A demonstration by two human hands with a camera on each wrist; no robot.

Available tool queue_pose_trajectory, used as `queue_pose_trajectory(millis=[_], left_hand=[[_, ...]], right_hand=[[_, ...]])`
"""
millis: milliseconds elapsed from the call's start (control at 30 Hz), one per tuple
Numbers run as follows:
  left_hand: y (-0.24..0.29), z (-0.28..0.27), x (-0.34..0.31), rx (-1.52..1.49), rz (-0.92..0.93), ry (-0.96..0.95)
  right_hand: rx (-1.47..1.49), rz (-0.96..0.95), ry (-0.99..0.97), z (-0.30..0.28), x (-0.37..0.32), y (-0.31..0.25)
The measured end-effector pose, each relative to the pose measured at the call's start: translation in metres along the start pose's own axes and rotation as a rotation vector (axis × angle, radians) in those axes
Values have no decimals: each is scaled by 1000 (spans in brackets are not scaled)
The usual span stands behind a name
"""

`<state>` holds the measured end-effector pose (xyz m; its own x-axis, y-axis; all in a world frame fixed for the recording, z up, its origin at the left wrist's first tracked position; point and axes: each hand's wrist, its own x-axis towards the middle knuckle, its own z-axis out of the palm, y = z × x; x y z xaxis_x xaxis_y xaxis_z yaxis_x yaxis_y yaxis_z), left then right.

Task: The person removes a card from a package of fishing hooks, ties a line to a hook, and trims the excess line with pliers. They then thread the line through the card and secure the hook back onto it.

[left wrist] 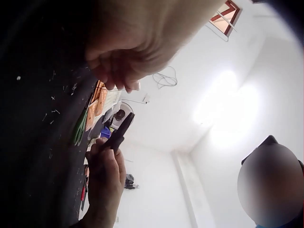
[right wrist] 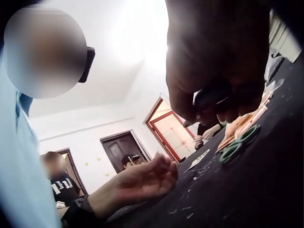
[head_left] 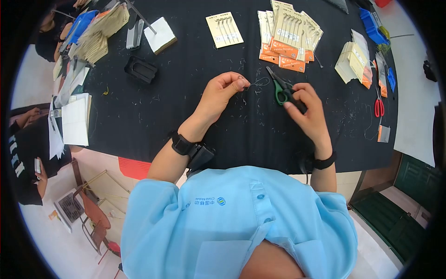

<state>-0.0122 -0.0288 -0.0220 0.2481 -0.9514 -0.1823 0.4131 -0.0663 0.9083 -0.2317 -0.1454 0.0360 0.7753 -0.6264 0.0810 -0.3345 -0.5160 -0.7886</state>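
My left hand (head_left: pixel 223 93) pinches a thin fishing line between thumb and forefinger. The line's loose loop (head_left: pixel 261 82) trails to the right of the fingertips and shows against the white wall in the left wrist view. To the right, my right hand (head_left: pixel 307 111) grips a narrow black tool (left wrist: pixel 121 135), partly hidden by the fingers; its exact kind I cannot tell. Green-handled scissors (head_left: pixel 280 94) lie on the black cloth just left of that hand, blades pointing away. Beyond the hands is a cream card with a row of hooks (head_left: pixel 224 30).
Overlapping orange-and-cream fishing hook packets (head_left: pixel 290 37) lie at the back. Further right are more cards (head_left: pixel 350 63) and red-handled scissors (head_left: pixel 379 108). A black tray (head_left: pixel 141 69), a white block with a rod (head_left: pixel 160 36) and stacked cards (head_left: pixel 104 32) stand left. Line scraps dot the cloth.
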Motion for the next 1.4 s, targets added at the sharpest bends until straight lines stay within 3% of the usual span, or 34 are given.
queue_pose_trajectory(millis=[267,667,1200,1267,1400], left_hand=[[-1,0,0,74,11,-23],[0,2,-1,69,8,-10],[4,3,-1,91,47,-30],[3,2,0,101,60,-29],[7,3,-1,125,77,-27]], right_hand=[[-54,-157,-51,21,16,-1],[-41,-172,-116,24,17,0],[63,-68,-133,27,16,3],[116,24,-157,26,17,1],[132,-16,-148,26,18,6]])
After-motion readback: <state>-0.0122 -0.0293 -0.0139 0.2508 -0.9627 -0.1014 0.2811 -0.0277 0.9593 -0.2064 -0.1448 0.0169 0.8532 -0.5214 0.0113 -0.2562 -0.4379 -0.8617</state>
